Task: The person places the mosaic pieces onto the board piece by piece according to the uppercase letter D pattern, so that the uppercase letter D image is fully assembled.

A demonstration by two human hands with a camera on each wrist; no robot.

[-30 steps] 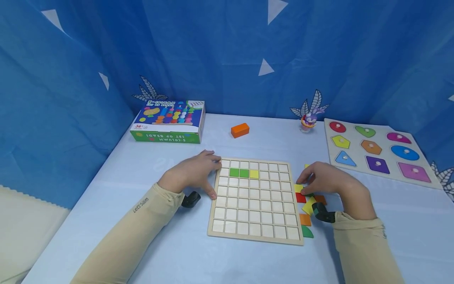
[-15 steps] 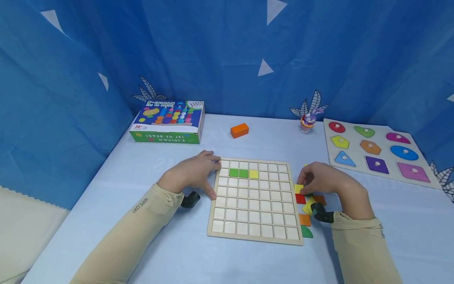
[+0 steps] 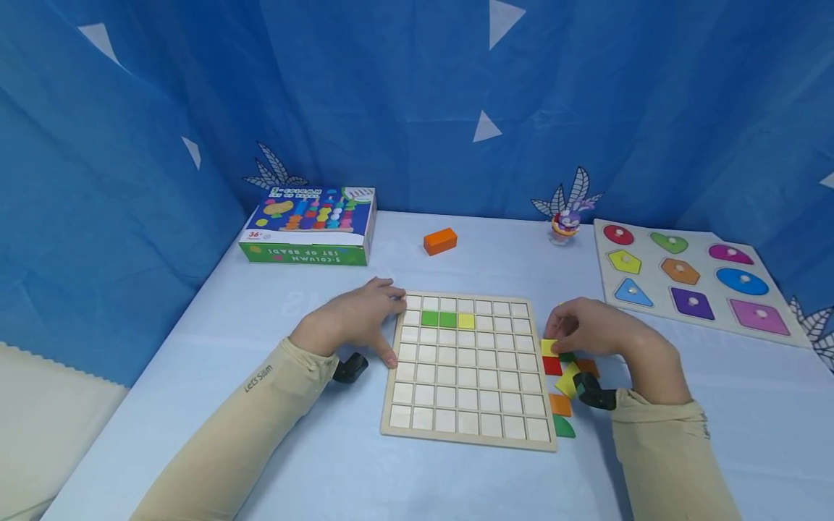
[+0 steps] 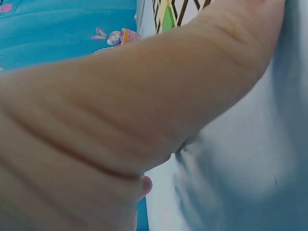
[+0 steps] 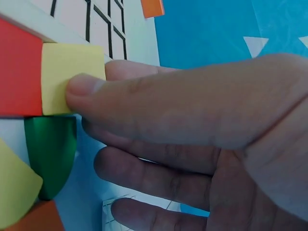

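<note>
A wooden grid board (image 3: 468,441) with white cells lies flat on the table. Two green square tiles (image 3: 439,318) and a yellow one (image 3: 466,320) sit side by side in its second row from the far edge. My left hand (image 3: 357,316) rests spread along the board's left edge, its thumb and fingertips at the frame. Right of the board, my right hand (image 3: 593,327) pinches a yellow square tile (image 5: 55,62); the right wrist view shows the thumb over its face. A red square tile (image 5: 19,72) touches that tile, and a green curved piece (image 5: 50,154) lies beside it.
More yellow, orange and green pieces (image 3: 563,425) lie along the board's right side. Farther back are an orange block (image 3: 440,241), a boxed bead set (image 3: 306,224), a small rabbit figure (image 3: 565,224) and a knobbed shape puzzle (image 3: 706,289). A blue curtain (image 3: 404,87) hangs behind.
</note>
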